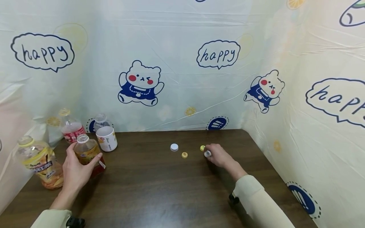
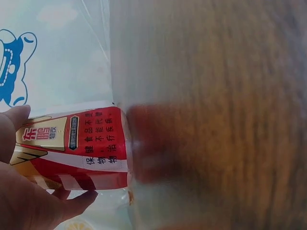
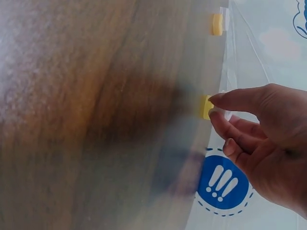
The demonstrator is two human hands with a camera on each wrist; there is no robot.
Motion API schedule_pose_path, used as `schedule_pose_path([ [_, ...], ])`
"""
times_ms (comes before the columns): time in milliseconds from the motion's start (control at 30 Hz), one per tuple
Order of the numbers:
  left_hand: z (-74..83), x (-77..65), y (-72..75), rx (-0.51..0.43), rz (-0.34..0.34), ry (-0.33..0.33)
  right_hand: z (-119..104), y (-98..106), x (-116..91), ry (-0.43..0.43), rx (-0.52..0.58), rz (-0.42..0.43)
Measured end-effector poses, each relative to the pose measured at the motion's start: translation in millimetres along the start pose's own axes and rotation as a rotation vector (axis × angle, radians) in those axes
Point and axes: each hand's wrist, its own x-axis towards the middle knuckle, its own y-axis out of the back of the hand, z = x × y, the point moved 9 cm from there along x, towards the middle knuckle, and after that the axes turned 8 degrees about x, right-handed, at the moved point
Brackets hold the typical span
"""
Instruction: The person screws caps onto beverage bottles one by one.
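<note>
On the counter (image 1: 159, 196) we judge the uncapping done: the big bottle (image 1: 42, 164) at the left, the white-label bottle (image 1: 106, 138) and the pink-label bottle (image 1: 72, 131) farther off, and the red bottle (image 1: 87, 155) between them all stand with bare necks. What seems left is with the hands, since neither the red bottle nor one cap has yet been released. The left grip (image 1: 76, 169) is clamped round the red bottle, which is upright at the left; whether its base touches the counter we cannot quite tell. The right grip (image 1: 220, 157), toward the far right, has thumb and fingertips pinched on the held cap (image 1: 207, 154), whitish and just beside the yellow cap (image 1: 202, 148). Left of these lie the white cap (image 1: 174, 147) and, a little nearer us, the orange cap (image 1: 184, 155). Counting from the largest down, we have one counter, four bottles, two hands, both occupied, and four caps, three of them loose and one held, so caps and bottles match in number.
</note>
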Motion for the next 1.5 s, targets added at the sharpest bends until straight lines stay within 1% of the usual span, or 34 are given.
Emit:
schedule_pose_path([
  [133,7.4,0.5,1.0,0.016,0.005,-0.037,1.6,4.6,1.9,-0.047,0.038,-0.016],
  [233,15.7,-0.2,0.9,0.013,0.005,-0.068,0.9,6.4,2.5,-0.057,0.06,-0.026],
  [333,27.8,-1.0,-0.6,0.002,0.018,-0.122,-2.6,8.1,1.8,-0.034,0.056,-0.016],
  [433,40.9,-2.0,-5.2,-0.007,0.018,-0.181,-7.7,10.1,0.8,0.013,0.053,0.011],
  [500,49.8,-2.4,-9.7,-0.004,0.002,-0.215,-9.7,10.8,0.5,0.039,0.055,0.023],
  [600,62.0,-2.3,-17.3,0.004,-0.039,-0.249,-10.2,12.6,1.6,0.038,0.082,0.041],
  [733,74.6,-1.3,-27.5,0.009,-0.111,-0.268,-8.4,13.8,4.2,-0.027,0.13,0.042],
  [867,82.0,-1.4,-36.1,0.011,-0.155,-0.276,-9.3,14.4,5.8,-0.06,0.163,0.037],
  [1100,87.9,-4.4,-48.6,0.008,-0.173,-0.29,-12.6,16.8,6.4,-0.063,0.205,0.041],
  [1233,91.2,-6.3,-56.9,0.001,-0.192,-0.303,-14.6,18.6,7.1,-0.073,0.239,0.029],
  [1400,96.0,-7.8,-66.6,0.008,-0.204,-0.33,-20.9,30.6,7.2,-0.075,0.236,0.067],
  [1500,95.2,-8.3,-70.2,0.018,-0.215,-0.322,-26.5,37.0,8.1,-0.069,0.221,0.08],
])
